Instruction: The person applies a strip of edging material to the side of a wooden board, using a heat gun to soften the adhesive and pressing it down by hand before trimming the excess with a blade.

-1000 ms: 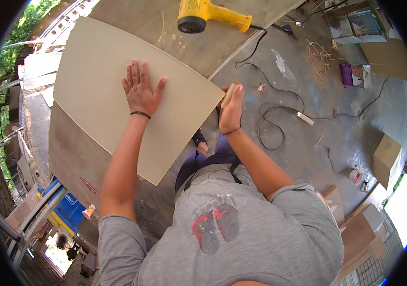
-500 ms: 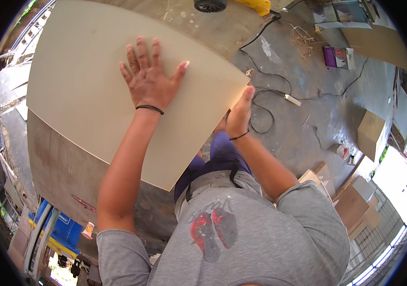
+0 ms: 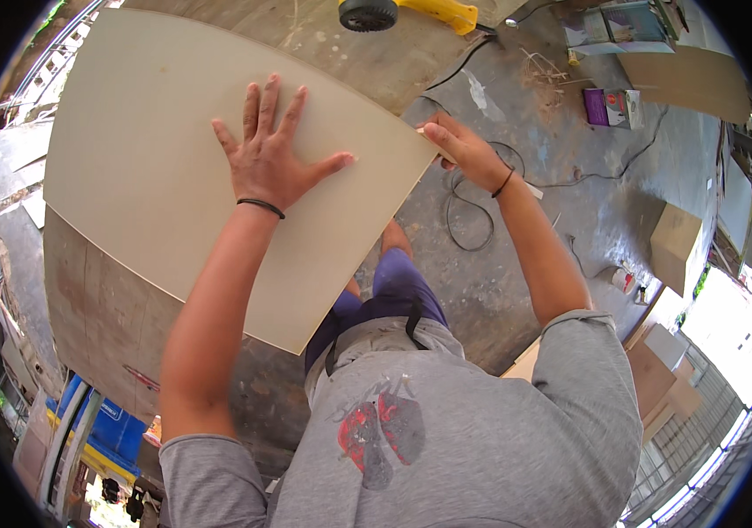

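Observation:
A large cream-coloured flat panel (image 3: pixel 165 176) lies on a worn wooden tabletop (image 3: pixel 103 273). Flat on its face rests my left hand (image 3: pixel 267 163), fingers and thumb spread. At the panel's far right corner is my right hand (image 3: pixel 464 151), its thumb over the top and its fingers curled below. A bit of something pale shows between thumb and fingers, and I cannot tell whether it is apart from the panel's edge. Most of the right fingers are hidden.
Past the panel, a yellow tool (image 3: pixel 437 13) with a black wheel (image 3: pixel 369 13) sits on the tabletop. Black cable (image 3: pixel 492 224) loops over the concrete floor to my right. Farther off stand a purple-and-white box (image 3: pixel 609 107) and a tan block (image 3: pixel 677 246).
My right hand has moved away from my body along the panel's right edge, up to its far corner. The left hand stays flat on the panel, its thumb spread wider.

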Tool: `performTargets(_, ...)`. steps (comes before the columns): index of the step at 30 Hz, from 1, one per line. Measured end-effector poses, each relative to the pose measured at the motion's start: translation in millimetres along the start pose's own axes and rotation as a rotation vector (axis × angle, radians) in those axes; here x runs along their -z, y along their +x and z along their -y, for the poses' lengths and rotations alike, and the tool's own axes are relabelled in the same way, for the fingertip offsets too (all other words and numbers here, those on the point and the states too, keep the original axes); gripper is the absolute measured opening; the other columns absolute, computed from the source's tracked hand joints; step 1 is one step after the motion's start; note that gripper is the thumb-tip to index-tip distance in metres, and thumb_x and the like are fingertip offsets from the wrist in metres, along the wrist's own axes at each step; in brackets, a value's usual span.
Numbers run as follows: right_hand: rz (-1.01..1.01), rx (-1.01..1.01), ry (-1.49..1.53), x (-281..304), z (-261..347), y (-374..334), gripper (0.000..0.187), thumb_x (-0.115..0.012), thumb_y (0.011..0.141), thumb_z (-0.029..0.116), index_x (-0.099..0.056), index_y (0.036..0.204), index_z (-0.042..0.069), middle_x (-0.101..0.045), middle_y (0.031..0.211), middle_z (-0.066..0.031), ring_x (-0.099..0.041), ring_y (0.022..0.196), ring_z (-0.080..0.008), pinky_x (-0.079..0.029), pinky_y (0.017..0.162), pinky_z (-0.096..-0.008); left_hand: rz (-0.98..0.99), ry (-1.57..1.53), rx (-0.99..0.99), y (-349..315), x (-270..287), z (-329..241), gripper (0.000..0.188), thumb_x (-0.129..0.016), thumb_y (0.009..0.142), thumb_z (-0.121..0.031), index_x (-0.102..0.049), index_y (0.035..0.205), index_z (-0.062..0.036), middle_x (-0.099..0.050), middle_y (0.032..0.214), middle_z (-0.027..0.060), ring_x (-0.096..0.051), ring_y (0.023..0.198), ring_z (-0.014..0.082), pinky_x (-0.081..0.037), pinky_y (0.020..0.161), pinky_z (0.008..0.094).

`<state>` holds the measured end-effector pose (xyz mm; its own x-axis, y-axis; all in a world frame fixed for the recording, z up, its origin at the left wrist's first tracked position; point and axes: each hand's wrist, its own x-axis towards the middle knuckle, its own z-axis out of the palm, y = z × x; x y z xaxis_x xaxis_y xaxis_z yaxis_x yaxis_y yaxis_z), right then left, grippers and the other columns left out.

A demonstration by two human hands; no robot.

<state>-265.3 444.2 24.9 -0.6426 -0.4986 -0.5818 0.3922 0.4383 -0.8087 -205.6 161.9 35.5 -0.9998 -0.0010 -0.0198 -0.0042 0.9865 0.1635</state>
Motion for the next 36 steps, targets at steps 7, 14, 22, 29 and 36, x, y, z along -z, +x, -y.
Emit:
performTargets(7,0.003,-0.025,-0.102,-5,16,9,0.05,-0.046,0.092,0.054,-0.053,0.104,0.007,-0.05,0.082,0.0016,-0.045,0.071,-0.0074,-0.037,0.059,-0.0215,0.019,0.002,0.044,2,2,-3,0.1,-0.058,0.057,-0.082,-0.038,0.14,-0.0291,-0.02,0.153,-0.0022,-0.014,0.142,0.02,-0.007,0.105,0.0694)
performTargets(14,0.064,-0.008,-0.168,4,17,0,0.052,-0.044,0.091,0.057,-0.05,0.102,0.007,-0.047,0.083,0.0011,-0.043,0.071,-0.0082,-0.037,0.061,-0.0224,0.003,0.008,0.033,2,1,-1,0.102,-0.056,0.057,-0.084,-0.037,0.141,-0.0296,-0.02,0.153,-0.0023,-0.014,0.142,0.0201,-0.008,0.104,0.0701)
performTargets(22,-0.038,0.129,-0.265,1,1,-8,0.057,-0.039,0.093,0.058,-0.047,0.104,0.003,-0.052,0.088,-0.0051,-0.051,0.081,-0.015,-0.043,0.071,-0.0282,0.005,0.009,0.027,1,-1,0,0.099,-0.062,0.06,-0.078,-0.035,0.142,-0.0295,-0.02,0.153,-0.0025,-0.013,0.143,0.0205,-0.006,0.105,0.0694)
performTargets(29,-0.716,0.323,0.658,-99,-23,-6,0.046,-0.037,0.096,0.054,-0.039,0.096,0.008,-0.046,0.072,-0.0018,-0.043,0.059,-0.0074,-0.037,0.052,-0.0214,0.001,0.039,0.004,5,-3,-2,0.097,-0.06,0.063,-0.077,-0.033,0.143,-0.029,-0.02,0.154,-0.0005,-0.012,0.143,0.0226,-0.007,0.104,0.0696)
performTargets(36,-0.682,0.207,0.525,-115,-33,-21,0.04,-0.036,0.098,0.047,-0.037,0.098,0.007,-0.046,0.072,-0.0015,-0.042,0.058,-0.0066,-0.037,0.05,-0.0216,-0.024,0.095,-0.04,4,-7,1,0.098,-0.056,0.064,-0.08,-0.032,0.144,-0.0282,-0.02,0.154,0.0012,-0.012,0.143,0.0246,-0.008,0.104,0.0697)
